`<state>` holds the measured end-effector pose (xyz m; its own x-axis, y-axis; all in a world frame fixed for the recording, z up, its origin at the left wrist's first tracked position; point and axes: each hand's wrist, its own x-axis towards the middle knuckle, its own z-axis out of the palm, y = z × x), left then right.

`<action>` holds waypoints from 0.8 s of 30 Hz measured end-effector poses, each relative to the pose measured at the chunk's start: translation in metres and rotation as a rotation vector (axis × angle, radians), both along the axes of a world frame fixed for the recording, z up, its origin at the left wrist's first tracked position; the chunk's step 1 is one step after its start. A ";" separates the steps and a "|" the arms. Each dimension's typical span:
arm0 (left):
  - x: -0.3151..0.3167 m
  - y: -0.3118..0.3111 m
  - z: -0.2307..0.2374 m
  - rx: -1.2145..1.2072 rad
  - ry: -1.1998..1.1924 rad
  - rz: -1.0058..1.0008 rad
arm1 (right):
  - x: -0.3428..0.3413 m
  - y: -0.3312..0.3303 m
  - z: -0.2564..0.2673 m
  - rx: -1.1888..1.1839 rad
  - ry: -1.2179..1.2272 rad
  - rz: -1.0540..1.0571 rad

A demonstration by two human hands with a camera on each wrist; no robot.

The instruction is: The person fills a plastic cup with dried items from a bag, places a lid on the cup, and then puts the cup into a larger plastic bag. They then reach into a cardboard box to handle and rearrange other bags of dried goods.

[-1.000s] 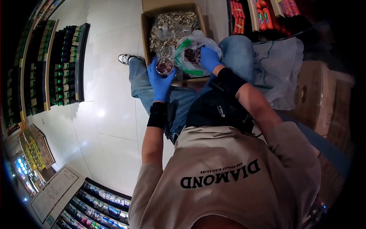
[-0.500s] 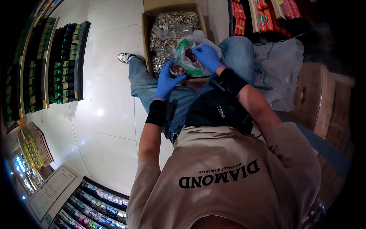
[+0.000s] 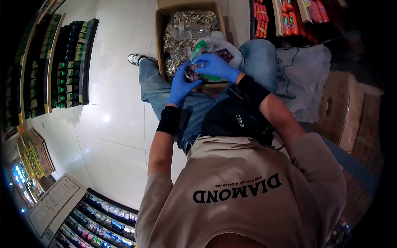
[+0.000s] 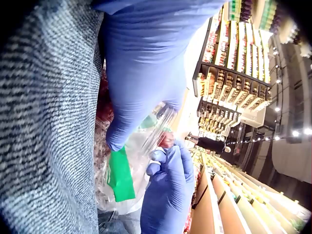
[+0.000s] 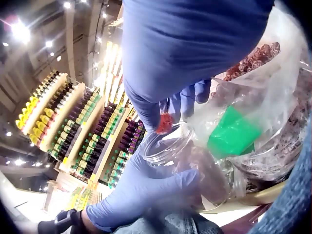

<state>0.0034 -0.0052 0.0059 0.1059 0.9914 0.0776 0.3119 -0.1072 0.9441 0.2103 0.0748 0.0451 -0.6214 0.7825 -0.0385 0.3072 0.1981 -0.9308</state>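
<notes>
My blue-gloved left hand grips a clear plastic jar with dark red dried pieces inside, thumb and fingers around its sides. Over the jar's open mouth is my right hand, also gloved in blue. In the right wrist view, its thumb and fingers pinch a small wrinkled red piece right at the clear rim. Beside the jar lies an open clear plastic bag with a green patch, holding many more dark red dried pieces. The left wrist view shows the left fingers around the jar from the side.
Under the bag, between the legs, stands a cardboard box with packed brown dried strips. A translucent plastic sheet drapes by a carton at right. Bottle shelves stand left across the tiled floor; red packets fill a rack upper right.
The left hand has brought the jar right, up against the bag. My right hand has moved out of the bag and left, over the jar's mouth, with a red piece between its fingers.
</notes>
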 end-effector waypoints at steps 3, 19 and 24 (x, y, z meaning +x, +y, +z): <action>-0.001 -0.001 0.003 0.003 -0.008 -0.004 | 0.002 -0.001 -0.001 0.026 0.064 -0.011; 0.000 0.001 0.000 0.025 0.021 0.010 | 0.040 0.018 -0.092 0.381 -0.528 -0.155; -0.001 0.000 0.002 0.031 0.036 0.011 | 0.035 0.014 -0.071 0.319 -0.514 -0.183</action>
<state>0.0026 -0.0051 0.0079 0.0987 0.9896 0.1048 0.3465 -0.1329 0.9286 0.2456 0.0889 -0.0256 -0.4407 0.8966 -0.0436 0.7546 0.3437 -0.5589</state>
